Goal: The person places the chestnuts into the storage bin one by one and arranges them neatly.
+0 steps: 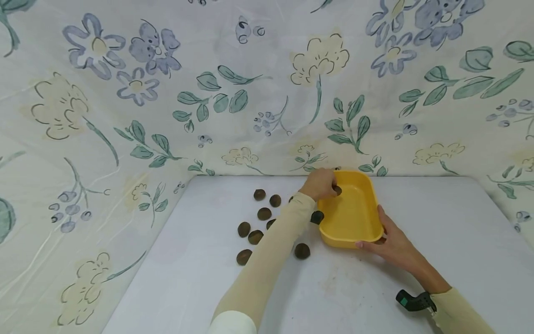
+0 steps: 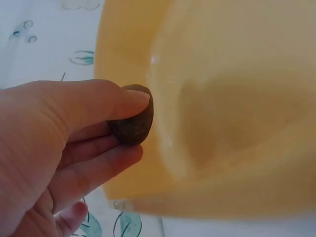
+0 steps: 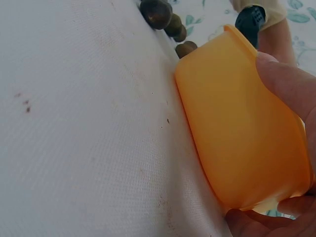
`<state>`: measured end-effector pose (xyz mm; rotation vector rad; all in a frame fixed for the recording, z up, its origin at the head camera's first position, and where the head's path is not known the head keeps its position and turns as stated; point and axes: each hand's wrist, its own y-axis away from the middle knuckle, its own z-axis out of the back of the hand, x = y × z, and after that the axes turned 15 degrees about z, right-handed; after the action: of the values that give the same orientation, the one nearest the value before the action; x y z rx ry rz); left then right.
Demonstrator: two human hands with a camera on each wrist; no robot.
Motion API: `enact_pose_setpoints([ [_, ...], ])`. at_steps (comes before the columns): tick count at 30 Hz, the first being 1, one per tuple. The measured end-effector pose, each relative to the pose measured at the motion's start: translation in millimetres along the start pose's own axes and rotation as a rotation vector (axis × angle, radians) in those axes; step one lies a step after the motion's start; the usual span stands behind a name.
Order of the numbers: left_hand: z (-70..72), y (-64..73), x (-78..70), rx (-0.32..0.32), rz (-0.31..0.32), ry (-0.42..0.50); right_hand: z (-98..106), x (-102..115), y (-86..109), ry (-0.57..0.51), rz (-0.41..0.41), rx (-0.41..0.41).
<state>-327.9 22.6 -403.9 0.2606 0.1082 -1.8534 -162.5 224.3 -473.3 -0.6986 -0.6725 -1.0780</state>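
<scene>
Head view: white tabletop (image 1: 350, 292), floral cloth (image 1: 267, 93) behind it and along the sides; a yellow plastic tray (image 1: 354, 213) sits right of centre near the far edge; left hand (image 1: 320, 184) is at the tray's far left corner, its thumb and fingers pinching a brown chestnut-like piece (image 1: 337, 190) just inside the rim; right hand (image 1: 394, 241) grips the tray at its near right corner, thumb at the near side, other fingers along the right side; loose brown pieces (image 1: 264, 213) lie scattered left of the tray, some partly hidden by the left sleeve (image 1: 267, 260); one lies apart from the rest, between that sleeve and the tray's near left corner; a dark wrist device (image 1: 415, 300) is worn at the right wrist. Left wrist view: thumb lies across the top of the held piece, fingers below and behind it; the piece is dark, rounded, close to the tray's wall; whether it touches the wall, cannot tell. Right wrist view: thumb presses at the tray's rim, fingertips curl at the base; several brown pieces show beyond the tray; small reddish-brown specks (image 3: 27, 106) mark the tabletop.
</scene>
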Motion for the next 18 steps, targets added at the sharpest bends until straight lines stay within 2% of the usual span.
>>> enact_pose_setpoints([
  [6,-2.2,-3.6,0.3,-0.009,-0.002,-0.054,0.6,-1.8,0.1,0.003,0.020,-0.014],
  [14,1.4,-3.2,2.6,0.031,0.027,-0.030,1.3,-0.5,0.2,0.007,0.007,-0.008],
  [18,3.0,-6.8,-0.7,0.051,0.050,0.013,-0.2,-0.4,-0.5,0.000,-0.013,-0.003],
])
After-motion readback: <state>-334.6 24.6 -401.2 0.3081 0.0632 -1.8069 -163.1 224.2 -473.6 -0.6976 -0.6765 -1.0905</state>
